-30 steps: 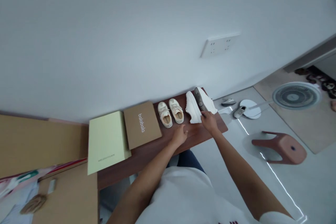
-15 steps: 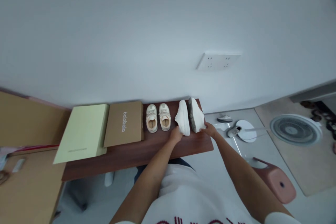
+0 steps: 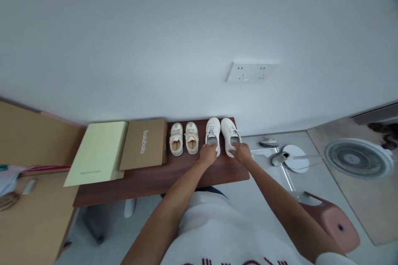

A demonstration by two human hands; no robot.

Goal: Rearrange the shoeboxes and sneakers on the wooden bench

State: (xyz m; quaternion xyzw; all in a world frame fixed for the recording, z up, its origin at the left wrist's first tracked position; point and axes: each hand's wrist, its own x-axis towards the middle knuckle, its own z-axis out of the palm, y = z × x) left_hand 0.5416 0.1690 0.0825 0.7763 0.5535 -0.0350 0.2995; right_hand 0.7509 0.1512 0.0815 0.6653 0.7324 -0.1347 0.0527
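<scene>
Pinching the white lace-up sneakers (image 3: 228,127) at their heels with my left hand (image 3: 208,155) and right hand (image 3: 242,154), I should align both toes on the counter (image 3: 180,172).

Kinda dim, cool bluish light, pretty flat overall. The wall (image 3: 149,45) looks brightest around the outlet plate (image 3: 252,71) and greys off toward the top left, plus there's a dark smudge in the top right corner. Shiny floor (image 3: 245,203) throws a streak of glare. Wide lens stretches the fan (image 3: 357,159); print on the pale green box (image 3: 97,147) is mush.
</scene>
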